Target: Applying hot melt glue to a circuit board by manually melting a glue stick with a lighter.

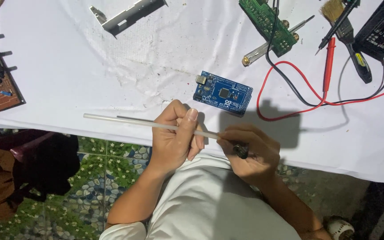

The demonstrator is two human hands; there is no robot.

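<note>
Hands gripping a thin translucent rod (152, 125) over a white cloth's (67, 75) edge.

My left hand (174, 135) pinches the smooth, straight rod mid-length, thumb on top; my right hand (247, 151) clenches its dark end. A blue rectangular circuit board (222, 93) lies flat just beyond, beside looping red and black wires (290, 84).

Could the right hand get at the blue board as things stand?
Probably yes: the blue board lies uncovered just beyond the right hand, nothing between them. But that hand holds a small dark object and the stick's end.
</note>
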